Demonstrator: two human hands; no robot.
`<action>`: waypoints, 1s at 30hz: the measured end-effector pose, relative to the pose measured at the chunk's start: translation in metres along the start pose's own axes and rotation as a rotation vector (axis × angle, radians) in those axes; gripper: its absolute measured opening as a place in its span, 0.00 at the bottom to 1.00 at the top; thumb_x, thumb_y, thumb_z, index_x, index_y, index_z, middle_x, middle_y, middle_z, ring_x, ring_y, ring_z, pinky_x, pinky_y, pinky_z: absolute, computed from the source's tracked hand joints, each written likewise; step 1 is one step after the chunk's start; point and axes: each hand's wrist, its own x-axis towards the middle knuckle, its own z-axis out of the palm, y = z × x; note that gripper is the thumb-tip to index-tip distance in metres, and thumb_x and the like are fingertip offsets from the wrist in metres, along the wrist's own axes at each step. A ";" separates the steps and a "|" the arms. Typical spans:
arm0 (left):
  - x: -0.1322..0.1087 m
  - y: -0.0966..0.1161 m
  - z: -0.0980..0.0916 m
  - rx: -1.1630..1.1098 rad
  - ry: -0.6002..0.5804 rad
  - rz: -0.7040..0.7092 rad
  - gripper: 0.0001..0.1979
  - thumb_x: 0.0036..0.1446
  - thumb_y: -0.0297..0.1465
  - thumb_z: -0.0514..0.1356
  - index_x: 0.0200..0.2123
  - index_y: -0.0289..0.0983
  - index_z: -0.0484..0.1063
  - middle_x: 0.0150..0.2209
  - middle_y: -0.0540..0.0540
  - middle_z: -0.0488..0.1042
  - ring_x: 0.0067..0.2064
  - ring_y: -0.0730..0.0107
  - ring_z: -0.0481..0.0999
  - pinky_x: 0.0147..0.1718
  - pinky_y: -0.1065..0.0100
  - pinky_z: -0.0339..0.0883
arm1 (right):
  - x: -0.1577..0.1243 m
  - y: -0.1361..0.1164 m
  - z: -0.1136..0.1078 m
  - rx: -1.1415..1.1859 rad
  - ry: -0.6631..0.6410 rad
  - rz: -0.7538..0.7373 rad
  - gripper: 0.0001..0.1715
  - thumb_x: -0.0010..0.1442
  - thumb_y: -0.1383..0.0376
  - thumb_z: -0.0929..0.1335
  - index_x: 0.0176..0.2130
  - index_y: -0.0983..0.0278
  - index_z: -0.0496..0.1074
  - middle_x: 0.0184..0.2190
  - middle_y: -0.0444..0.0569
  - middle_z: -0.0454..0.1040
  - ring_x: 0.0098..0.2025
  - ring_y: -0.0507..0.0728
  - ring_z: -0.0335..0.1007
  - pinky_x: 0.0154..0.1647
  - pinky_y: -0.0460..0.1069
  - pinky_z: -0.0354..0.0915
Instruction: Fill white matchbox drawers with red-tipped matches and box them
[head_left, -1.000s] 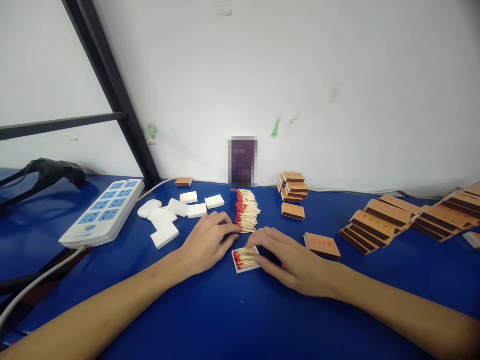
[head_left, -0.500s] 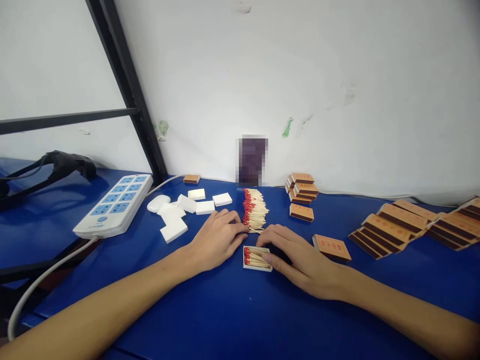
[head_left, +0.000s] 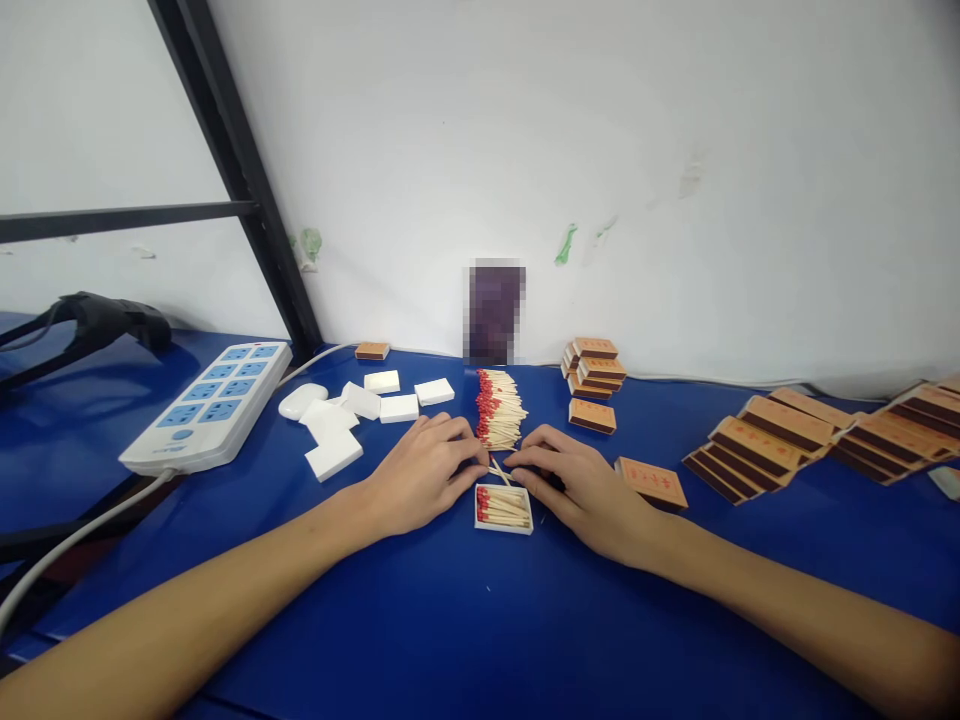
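Note:
A row of red-tipped matches [head_left: 501,412] lies on the blue table in front of me. Nearer to me is a white matchbox tray [head_left: 503,528] partly filled with matches. Between row and tray, a few loose matches [head_left: 501,472] lie at my fingertips. My left hand [head_left: 427,470] is at their left, thumb and forefinger pinched on the end of a match. From the right, my right hand [head_left: 581,490] holds matches between thumb and forefinger, just above the tray's right corner.
White trays [head_left: 334,453] and a power strip [head_left: 210,408] are at the left. Orange matchboxes stand in a stack [head_left: 598,370] behind my right hand; one box [head_left: 651,485] lies beside it, and more boxes [head_left: 757,446] spread at the far right.
My right hand has let go of the tray and moved to the loose matches behind it. Those matches now lie between my fingertips. The whole view has shifted slightly.

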 end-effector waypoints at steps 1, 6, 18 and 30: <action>0.000 0.000 0.000 0.011 -0.004 0.006 0.09 0.67 0.33 0.53 0.42 0.40 0.72 0.39 0.48 0.69 0.40 0.65 0.66 0.41 0.62 0.59 | 0.000 -0.001 -0.001 0.004 -0.018 -0.007 0.16 0.68 0.62 0.59 0.44 0.60 0.74 0.39 0.50 0.69 0.39 0.55 0.67 0.41 0.52 0.68; 0.002 0.003 -0.004 0.052 -0.059 0.024 0.10 0.68 0.34 0.50 0.45 0.42 0.71 0.39 0.47 0.67 0.39 0.65 0.65 0.40 0.62 0.58 | 0.001 -0.005 -0.005 0.001 -0.082 -0.049 0.15 0.68 0.64 0.59 0.44 0.59 0.74 0.39 0.49 0.68 0.40 0.54 0.66 0.42 0.51 0.67; -0.002 0.004 -0.014 0.200 -0.210 0.075 0.06 0.60 0.21 0.50 0.38 0.36 0.62 0.41 0.44 0.65 0.40 0.62 0.65 0.40 0.61 0.60 | -0.003 -0.007 -0.005 0.060 0.033 -0.072 0.18 0.69 0.66 0.57 0.52 0.59 0.69 0.36 0.48 0.70 0.35 0.54 0.66 0.36 0.50 0.65; -0.003 0.005 -0.019 0.140 -0.190 0.041 0.09 0.68 0.28 0.46 0.37 0.37 0.64 0.38 0.46 0.67 0.39 0.64 0.65 0.40 0.62 0.58 | -0.005 -0.005 -0.006 0.049 0.033 -0.076 0.16 0.68 0.67 0.57 0.51 0.60 0.67 0.35 0.47 0.69 0.34 0.53 0.66 0.36 0.49 0.65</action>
